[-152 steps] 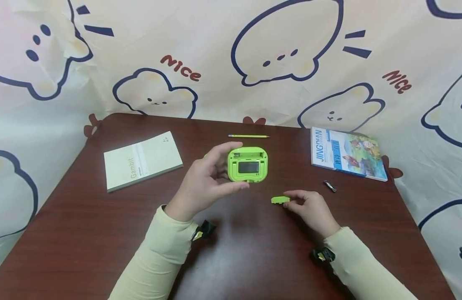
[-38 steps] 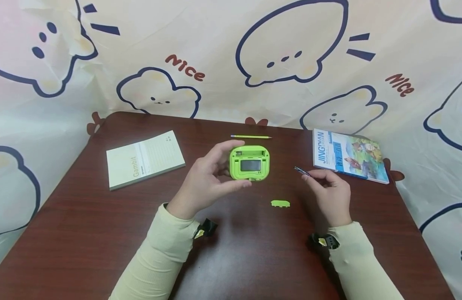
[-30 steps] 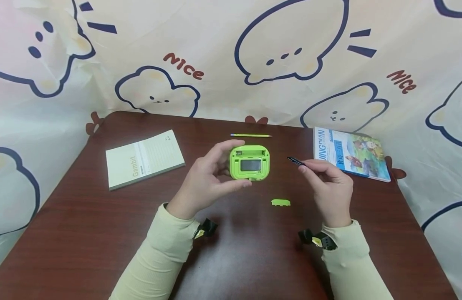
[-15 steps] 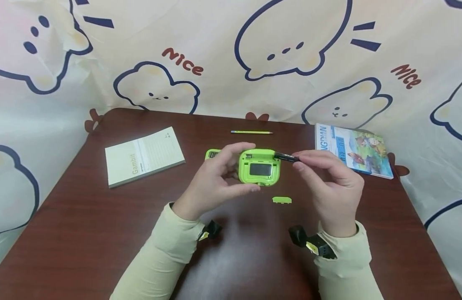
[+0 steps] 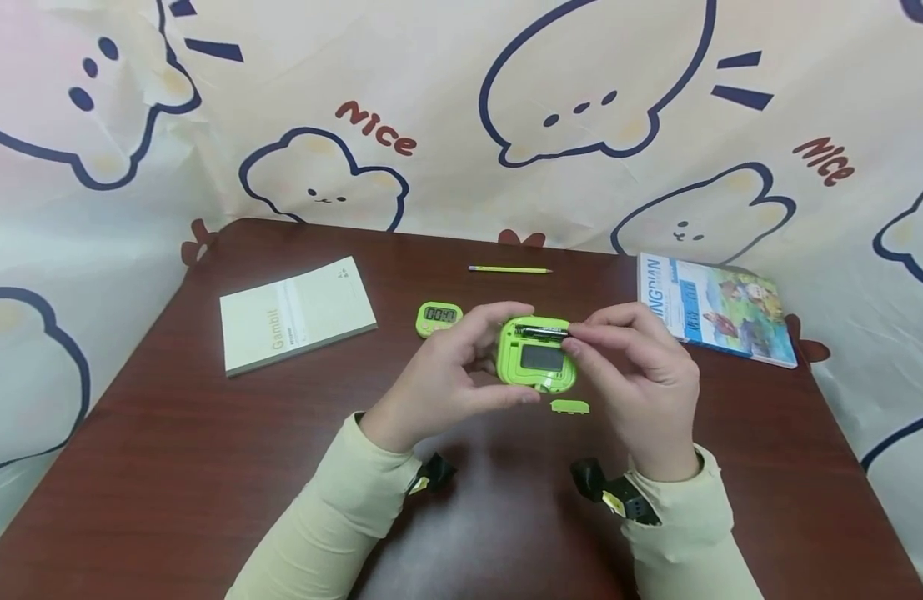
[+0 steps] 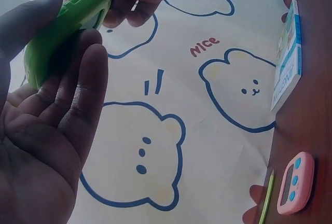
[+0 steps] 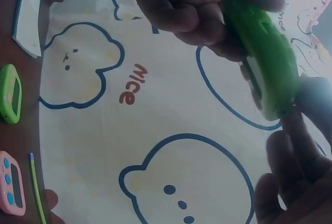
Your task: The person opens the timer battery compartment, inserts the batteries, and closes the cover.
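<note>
My left hand (image 5: pixel 446 379) grips a green digital timer (image 5: pixel 506 354) by its left side, thumb below and fingers above, its back turned to the head camera. A dark AAA battery (image 5: pixel 539 332) lies along the uncovered battery slot at the top of that back. With thumb and fingertips, my right hand (image 5: pixel 641 379) pinches the battery's right end. Just below the timer, the small green battery cover (image 5: pixel 569 407) lies on the table. In both wrist views the timer's body (image 6: pixel 65 32) hides the battery.
A second green timer (image 5: pixel 438 316) with lit digits lies left of the hands. Further back is a yellow-green pencil (image 5: pixel 509 269). A pale notebook (image 5: pixel 296 317) lies left, a picture book (image 5: pixel 719 308) right. The left wrist view shows a pink timer (image 6: pixel 296 182) on the table.
My right hand set the battery cover down, took up the battery and brought it left into the timer's slot. The left hand moved slightly right with the timer, uncovering the second green timer.
</note>
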Available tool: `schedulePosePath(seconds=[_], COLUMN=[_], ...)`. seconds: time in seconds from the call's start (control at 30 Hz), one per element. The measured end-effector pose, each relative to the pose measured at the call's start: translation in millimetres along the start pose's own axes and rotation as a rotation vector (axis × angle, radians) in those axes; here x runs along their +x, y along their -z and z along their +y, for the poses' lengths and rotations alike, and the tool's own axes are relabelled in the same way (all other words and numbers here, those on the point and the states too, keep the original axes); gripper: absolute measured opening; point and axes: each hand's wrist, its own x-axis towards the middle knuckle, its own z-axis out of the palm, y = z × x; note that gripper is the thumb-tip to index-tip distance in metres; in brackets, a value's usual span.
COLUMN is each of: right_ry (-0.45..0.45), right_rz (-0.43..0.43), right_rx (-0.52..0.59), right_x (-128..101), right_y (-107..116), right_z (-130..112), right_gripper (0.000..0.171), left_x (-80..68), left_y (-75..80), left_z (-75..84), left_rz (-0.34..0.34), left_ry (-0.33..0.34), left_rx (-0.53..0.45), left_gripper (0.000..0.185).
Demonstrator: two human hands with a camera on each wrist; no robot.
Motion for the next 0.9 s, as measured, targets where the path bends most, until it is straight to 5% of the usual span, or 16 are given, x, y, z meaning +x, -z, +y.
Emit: schedulePosePath(seconds=[0.23, 0.67, 0.9], right_ry=[-0.035, -0.296, -0.485], right_rz=[-0.055, -0.151, -0.163], right_rx=[-0.017, 0.053, 0.251], right_x=[0.6, 7.1, 8.5], right_y=[3.1, 10.7, 9.7], right_z=[-2.2, 0.1, 1.1], right_gripper=[0.023, 0.019, 0.014], left_x=[0.7, -1.8, -2.4], left_y=[0.9, 2.0, 3.6], left_z=[-1.4, -0.8, 2.8], left_rz=[0.018, -0.007, -0.015], left_ry=[-0.014, -0.012, -0.025], left_rx=[0.034, 0.044, 0.027], left_gripper=[0.078, 0.077, 0.078])
